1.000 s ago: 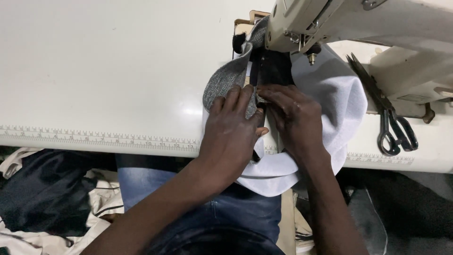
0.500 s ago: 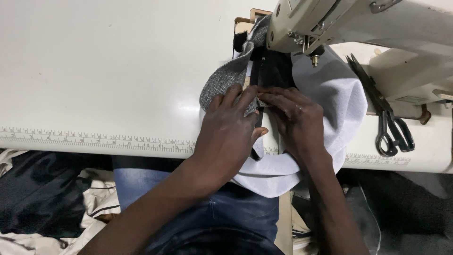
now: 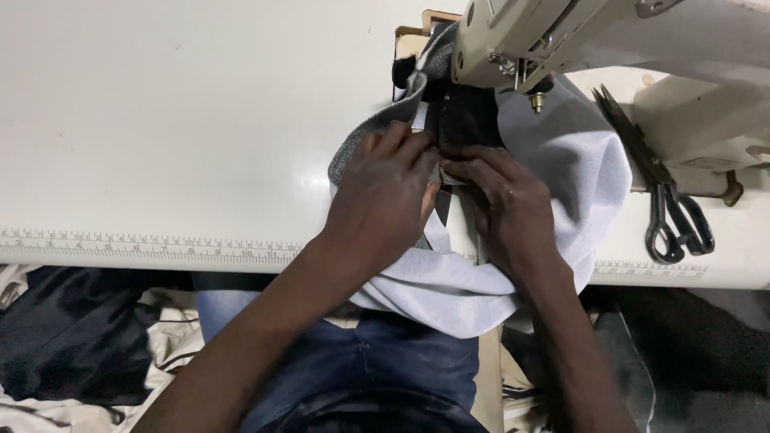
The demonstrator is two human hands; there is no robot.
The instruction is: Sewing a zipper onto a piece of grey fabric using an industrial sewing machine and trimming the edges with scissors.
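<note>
Fingertips of the left hand (image 3: 385,200) and right hand (image 3: 505,210) meet, pinching a dark fabric strip (image 3: 461,120) just in front of the sewing machine (image 3: 561,36). White fabric (image 3: 561,160) spreads beneath both hands below the machine, grey knit (image 3: 377,136) to its left, black scissors (image 3: 666,200) to its right.

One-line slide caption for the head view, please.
Both hands, left hand and right hand, press white fabric beside scissors.

Bright overhead light, soft glare on white table (image 3: 160,120), dim floor below, forearms slightly blurred
</note>
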